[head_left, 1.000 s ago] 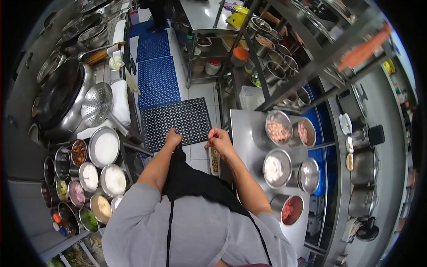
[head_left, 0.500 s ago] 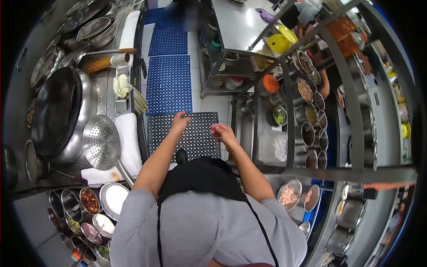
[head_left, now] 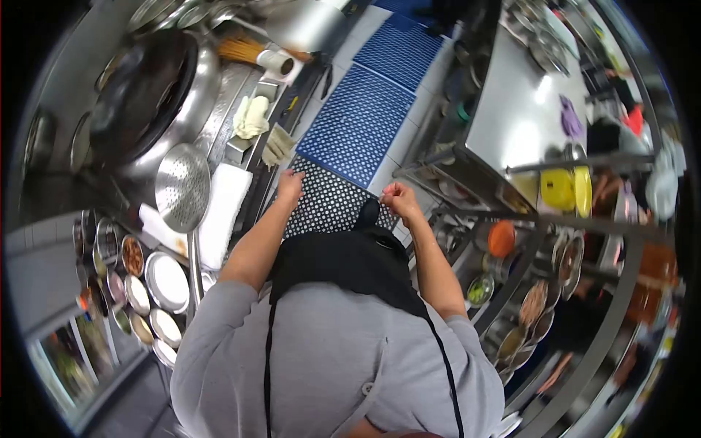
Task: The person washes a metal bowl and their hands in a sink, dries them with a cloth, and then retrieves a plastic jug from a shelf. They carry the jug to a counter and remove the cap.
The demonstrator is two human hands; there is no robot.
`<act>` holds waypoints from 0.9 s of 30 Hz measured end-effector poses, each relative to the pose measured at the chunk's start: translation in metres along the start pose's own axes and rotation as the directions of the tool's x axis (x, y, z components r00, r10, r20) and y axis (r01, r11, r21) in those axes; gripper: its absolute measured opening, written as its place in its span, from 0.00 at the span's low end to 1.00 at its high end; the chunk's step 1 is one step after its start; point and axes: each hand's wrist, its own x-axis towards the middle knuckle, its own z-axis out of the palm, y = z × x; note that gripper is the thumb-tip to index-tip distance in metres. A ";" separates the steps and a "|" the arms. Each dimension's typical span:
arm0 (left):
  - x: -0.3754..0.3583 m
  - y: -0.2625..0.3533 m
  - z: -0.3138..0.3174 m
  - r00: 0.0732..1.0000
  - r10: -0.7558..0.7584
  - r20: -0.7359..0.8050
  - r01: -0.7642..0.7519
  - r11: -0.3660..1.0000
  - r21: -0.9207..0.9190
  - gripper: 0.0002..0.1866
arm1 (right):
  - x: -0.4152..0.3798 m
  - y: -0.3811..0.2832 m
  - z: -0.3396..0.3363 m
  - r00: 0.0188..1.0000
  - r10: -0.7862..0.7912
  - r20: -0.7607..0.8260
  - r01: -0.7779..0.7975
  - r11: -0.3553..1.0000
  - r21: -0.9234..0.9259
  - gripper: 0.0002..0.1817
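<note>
Biggest first: range counter (head_left: 228,106) on the left, metal worktable (head_left: 518,120) ahead and to the right, blue mat (head_left: 358,124) between, black mat (head_left: 321,193) nearest the person. Wok (head_left: 139,102) at far left; skimmer (head_left: 182,186) beside the white towel (head_left: 228,208), handle pointing back toward the left sleeve, so the left elbow is best tucked clear of it. Tan cloth (head_left: 277,147) hangs at the counter edge, just past the left hand, apparently not touched. One dark shoe (head_left: 369,212) shows on the black mat; flat footing across the mat joint seems wise. Left hand (head_left: 290,188): fingers loosely curled, nothing seen in it, how far open can't tell. Right hand (head_left: 399,200): fingertips drawn to thumb above the mat's edge; can't tell if anything small is pinched. Keeping both forearms in front suits the tight space.
</note>
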 end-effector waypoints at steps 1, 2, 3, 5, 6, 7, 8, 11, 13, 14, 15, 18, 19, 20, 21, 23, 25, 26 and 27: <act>-0.001 0.010 0.001 0.995 -0.016 -0.103 0.012 0.999 -0.044 0.33 | 0.012 -0.008 -0.008 0.997 0.004 0.071 -0.001 0.999 -0.041 0.05; -0.001 0.021 0.001 0.979 -0.033 -0.200 0.016 0.996 -0.086 0.34 | 0.025 -0.015 -0.013 0.990 0.009 0.137 0.003 0.997 -0.080 0.04; -0.009 0.039 0.002 0.953 -0.044 -0.300 0.012 0.994 -0.108 0.34 | 0.038 -0.024 -0.018 0.980 0.011 0.197 0.012 0.993 -0.120 0.04; -0.029 0.076 0.008 0.879 -0.073 -0.471 0.000 0.988 -0.153 0.33 | 0.053 -0.051 -0.016 0.961 0.042 0.274 0.006 0.985 -0.170 0.03; -0.018 0.066 0.006 0.877 -0.034 -0.480 -0.050 0.986 -0.160 0.32 | 0.058 -0.065 -0.012 0.951 0.057 0.303 0.004 0.980 -0.197 0.04; 0.005 0.044 0.000 0.874 0.012 -0.486 -0.107 0.980 -0.167 0.31 | 0.079 -0.061 -0.007 0.931 0.018 0.364 0.094 0.953 -0.287 0.04; 0.022 0.040 -0.005 0.869 0.075 -0.489 -0.181 0.968 -0.174 0.30 | 0.088 -0.066 0.002 0.909 -0.029 0.415 0.161 0.945 -0.286 0.04; 0.037 0.023 -0.015 0.819 0.494 -0.293 -0.461 0.870 0.176 0.19 | 0.109 -0.088 0.047 0.844 -0.069 0.531 0.250 0.928 -0.277 0.02; 0.037 0.014 -0.019 0.755 0.618 -0.219 -0.521 0.768 0.372 0.19 | 0.113 -0.098 0.083 0.774 -0.229 0.590 0.449 0.856 -0.256 0.04; 0.014 0.025 -0.015 0.810 0.528 -0.257 -0.486 0.848 0.209 0.17 | 0.120 -0.092 0.103 0.724 -0.293 0.624 0.548 0.794 -0.262 0.05; 0.001 0.034 -0.011 0.929 0.322 -0.182 -0.359 0.905 -0.230 0.15 | 0.129 -0.076 0.127 0.642 -0.435 0.632 0.655 0.740 -0.157 0.05; -0.036 0.069 -0.002 0.984 0.177 0.013 -0.108 0.655 -0.748 0.13 | 0.104 -0.090 0.169 0.603 -0.545 0.582 0.746 0.644 -0.169 0.10; -0.040 0.075 -0.002 0.986 0.134 0.099 0.001 0.588 -0.809 0.11 | 0.092 -0.103 0.177 0.635 -0.535 0.558 0.737 0.637 -0.227 0.12; -0.042 0.077 -0.003 0.978 0.092 0.190 0.116 0.513 -0.850 0.10 | 0.099 -0.105 0.183 0.724 -0.459 0.515 0.668 0.654 -0.356 0.13; -0.050 0.082 -0.005 0.962 0.145 0.230 0.131 0.494 -0.860 0.09 | 0.107 -0.105 0.187 0.805 -0.378 0.457 0.581 0.660 -0.477 0.15; -0.062 0.089 -0.012 0.922 0.246 0.300 0.163 0.456 -0.875 0.06 | 0.080 -0.144 0.182 0.922 -0.129 0.366 0.244 0.926 -0.289 0.14; -0.037 0.067 -0.016 0.966 0.194 0.170 0.019 0.606 -0.795 0.06 | 0.093 -0.138 0.181 0.868 -0.288 0.404 0.465 0.756 -0.461 0.11; -0.013 0.046 -0.019 0.980 0.173 0.097 -0.046 0.677 -0.735 0.05 | 0.096 -0.136 0.180 0.824 -0.356 0.440 0.558 0.641 -0.527 0.10; 0.032 0.005 -0.020 0.985 0.170 0.010 -0.122 0.742 -0.659 0.09 | 0.093 -0.134 0.183 0.759 -0.379 0.529 0.633 0.619 -0.464 0.06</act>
